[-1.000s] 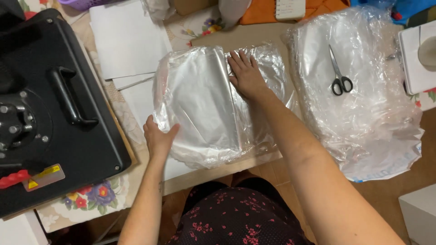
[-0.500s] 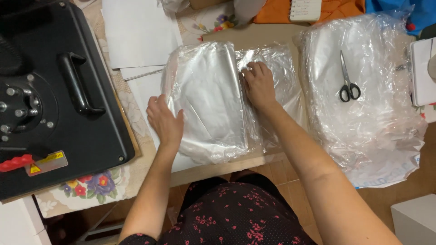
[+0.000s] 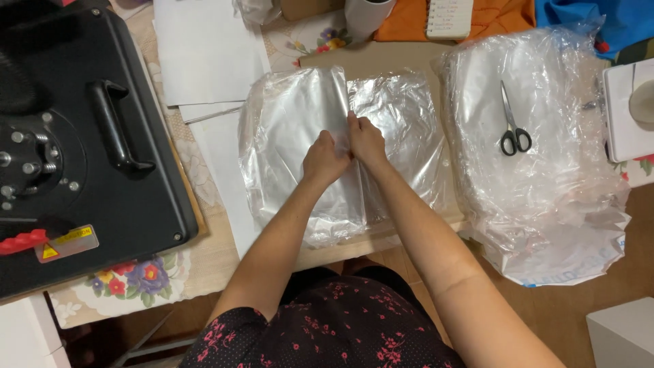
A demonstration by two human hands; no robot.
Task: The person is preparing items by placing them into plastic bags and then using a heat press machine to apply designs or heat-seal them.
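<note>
Two hands meet at the middle of the pile now: the left hand [image 3: 325, 158] and the right hand [image 3: 366, 140] have come in from the edges, where they were pressing flat a second ago, and both are pinched shut on the raised fold of the top clear plastic sheet [image 3: 334, 102]. That ridge of film stands up between the fingers, running away from the person toward the far edge. The rest of the silvery stack of crinkled plastic sheets [image 3: 402, 116] lies flat on the brown cardboard board [image 3: 381, 58], right in front of the person at the table's near edge.

So smoothing has given way to gripping; by my reading, one layer is being separated from the stack.

Just to the right sits a second bulky heap of clear plastic film [image 3: 538, 177] with black-handled scissors [image 3: 512, 126] resting on top. Over on the left, well apart, the black heat press machine [image 3: 82, 143] sits closed, with white paper sheets [image 3: 204, 54] lying between it and the stack.
</note>
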